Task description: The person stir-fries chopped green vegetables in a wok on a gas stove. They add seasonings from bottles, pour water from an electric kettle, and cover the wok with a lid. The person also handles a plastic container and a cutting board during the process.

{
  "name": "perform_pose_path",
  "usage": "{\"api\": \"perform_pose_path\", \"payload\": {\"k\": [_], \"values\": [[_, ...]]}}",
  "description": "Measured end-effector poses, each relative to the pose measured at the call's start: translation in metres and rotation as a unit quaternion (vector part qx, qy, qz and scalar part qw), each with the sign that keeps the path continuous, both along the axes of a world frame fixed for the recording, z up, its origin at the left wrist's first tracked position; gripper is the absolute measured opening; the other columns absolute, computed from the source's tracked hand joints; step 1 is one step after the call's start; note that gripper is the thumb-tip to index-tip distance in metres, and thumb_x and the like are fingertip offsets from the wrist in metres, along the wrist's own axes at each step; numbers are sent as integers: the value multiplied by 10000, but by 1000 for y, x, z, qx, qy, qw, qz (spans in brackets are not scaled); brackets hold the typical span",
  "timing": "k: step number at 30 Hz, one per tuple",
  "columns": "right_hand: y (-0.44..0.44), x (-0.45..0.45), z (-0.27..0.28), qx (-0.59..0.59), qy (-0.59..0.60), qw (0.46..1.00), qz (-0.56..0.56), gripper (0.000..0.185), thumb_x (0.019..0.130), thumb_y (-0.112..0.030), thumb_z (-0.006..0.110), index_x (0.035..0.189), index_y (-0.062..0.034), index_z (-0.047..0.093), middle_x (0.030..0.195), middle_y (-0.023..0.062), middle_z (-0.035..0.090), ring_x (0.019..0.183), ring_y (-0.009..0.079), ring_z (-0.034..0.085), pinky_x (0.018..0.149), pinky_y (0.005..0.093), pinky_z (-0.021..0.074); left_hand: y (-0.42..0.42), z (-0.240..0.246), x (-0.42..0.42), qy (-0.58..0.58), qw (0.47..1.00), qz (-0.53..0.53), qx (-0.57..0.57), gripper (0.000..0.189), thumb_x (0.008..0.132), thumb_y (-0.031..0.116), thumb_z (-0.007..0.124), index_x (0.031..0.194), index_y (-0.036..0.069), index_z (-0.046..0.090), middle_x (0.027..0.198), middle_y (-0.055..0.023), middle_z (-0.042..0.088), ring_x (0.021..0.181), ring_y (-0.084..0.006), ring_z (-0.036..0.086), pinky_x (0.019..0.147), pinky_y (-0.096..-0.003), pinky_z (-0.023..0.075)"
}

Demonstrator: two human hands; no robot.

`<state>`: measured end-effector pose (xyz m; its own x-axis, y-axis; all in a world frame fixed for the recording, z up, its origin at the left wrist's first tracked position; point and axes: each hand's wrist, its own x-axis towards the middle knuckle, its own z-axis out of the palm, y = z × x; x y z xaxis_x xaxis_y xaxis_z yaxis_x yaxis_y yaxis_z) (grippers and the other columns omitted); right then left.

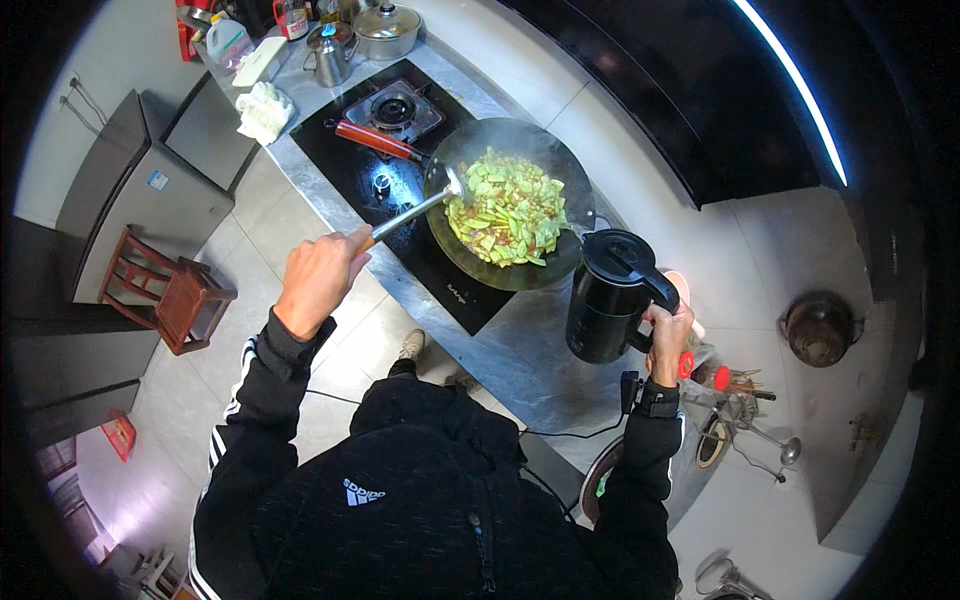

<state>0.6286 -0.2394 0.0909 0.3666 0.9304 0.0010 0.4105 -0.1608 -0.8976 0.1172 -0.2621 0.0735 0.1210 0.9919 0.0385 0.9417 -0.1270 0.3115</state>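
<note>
My left hand (324, 274) grips the wooden end of a metal-shafted cooking spatula (412, 214). Its head rests inside the near-left side of a dark wok (487, 259) on the gas hob. Sliced green vegetables (510, 202) with small brownish bits fill the wok's middle, and steam rises from them. My right hand (667, 334) is closed around the handle of a black electric kettle (609, 300), held at the wok's right rim. The kettle's spout points over the wok, and what looks like water runs from it. The wok's red-brown handle (375, 140) points left across the hob.
A second burner (394, 110) sits on the black glass hob (349, 169). Behind it stand a metal pot (330, 60) and a lidded saucepan (387, 34). A white cloth (265, 112) lies at the counter's left edge. Red-lidded jars (709, 376) and utensils crowd the right. A wooden chair (169, 292) stands left.
</note>
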Motion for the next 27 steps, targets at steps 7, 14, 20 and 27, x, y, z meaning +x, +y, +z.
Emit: {"api": "perform_pose_path", "payload": {"k": [7, 14, 20, 27], "values": [[2, 7, -1, -25, -23, 999, 6, 132, 661, 29, 600, 777, -25, 628, 682, -23, 595, 598, 85, 523, 574, 243, 409, 9, -5, 17, -17, 999, -12, -24, 379, 953, 272, 680, 1306, 137, 679, 856, -166, 698, 731, -387, 680, 645, -485, 534], [1, -3, 6, 2, -30, 1000, 0, 78, 672, 32, 603, 670, -43, 580, 621, -39, 554, 543, 68, 441, 534, 250, 323, 29, -9, 28, -33, 999, -16, 18, 383, 951, 244, 686, 1319, 138, 656, 841, -158, 688, 710, -386, 685, 635, -488, 543], [1, -3, 9, -6, -39, 999, 8, 70, 668, 31, 600, 674, -35, 576, 625, -47, 543, 550, 70, 435, 542, 253, 322, 43, -33, 40, -76, 996, -35, 15, 369, 949, 240, 687, 1301, 133, 674, 856, -162, 687, 738, -390, 683, 643, -491, 539], [4, 4, 8, -29, -59, 998, 21, 164, 660, 37, 607, 808, 1, 667, 669, -18, 611, 601, 97, 533, 582, 252, 422, 28, -4, 36, -49, 999, -12, 19, 368, 947, 248, 691, 1303, 154, 678, 864, -139, 687, 737, -381, 684, 620, -481, 535]]}}
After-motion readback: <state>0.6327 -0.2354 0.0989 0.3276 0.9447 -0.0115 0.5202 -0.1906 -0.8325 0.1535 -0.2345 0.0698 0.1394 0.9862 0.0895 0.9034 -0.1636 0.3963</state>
